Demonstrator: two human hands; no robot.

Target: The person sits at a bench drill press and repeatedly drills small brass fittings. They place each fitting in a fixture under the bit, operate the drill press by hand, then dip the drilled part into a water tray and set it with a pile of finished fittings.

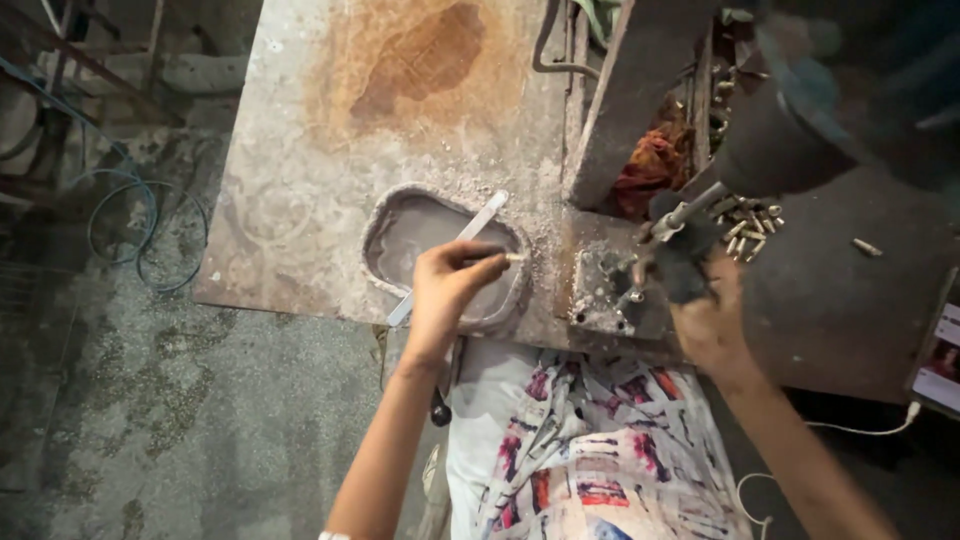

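Many small brass-coloured pieces (748,225) lie heaped on the dark machine table behind our right hand (706,318), and a reddish rag (650,170) sits in the frame beside them. On the rusty metal bench (330,170) a shallow basin (392,228) holds grey cloudy liquid, with a flat metal strip (478,222) laid across it. Our left hand (447,290) hovers over the basin, fingers pinched on a thin brass pin (508,258). Our right hand grips the machine's dark lever handle (684,262), fingers wrapped around it.
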